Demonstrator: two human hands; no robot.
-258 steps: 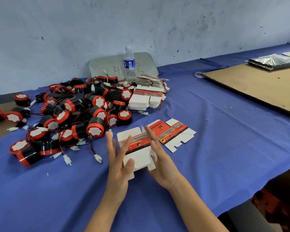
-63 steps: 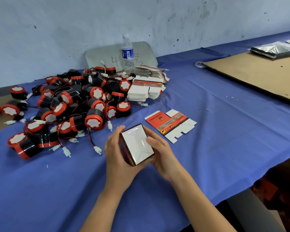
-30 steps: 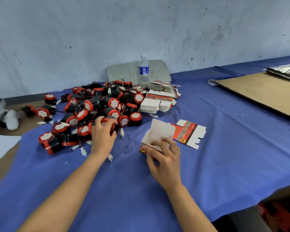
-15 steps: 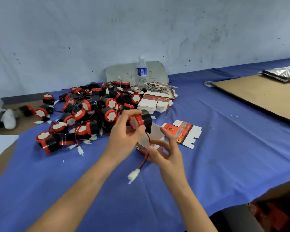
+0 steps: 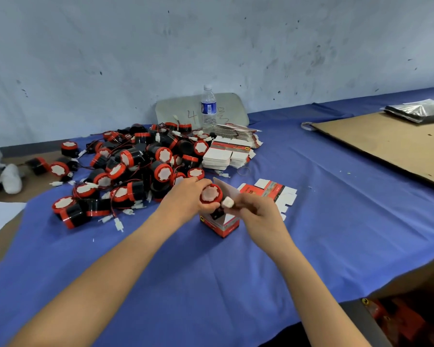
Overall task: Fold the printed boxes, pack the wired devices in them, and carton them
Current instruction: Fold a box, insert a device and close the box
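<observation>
Heap of black-red round wired devices point(image 5: 135, 166) beside open red printed box point(image 5: 222, 226); L hand point(image 5: 186, 200) grips one device point(image 5: 211, 194) above, white face twd wearer; R hand point(image 5: 257, 212) pinches white plug point(image 5: 227, 202).

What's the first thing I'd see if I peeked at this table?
A big pile of red and black gadgets is heaped on the left of the blue cloth. In the middle, the left hand holds one gadget over a small open box, while the right hand pinches a white plug.
</observation>
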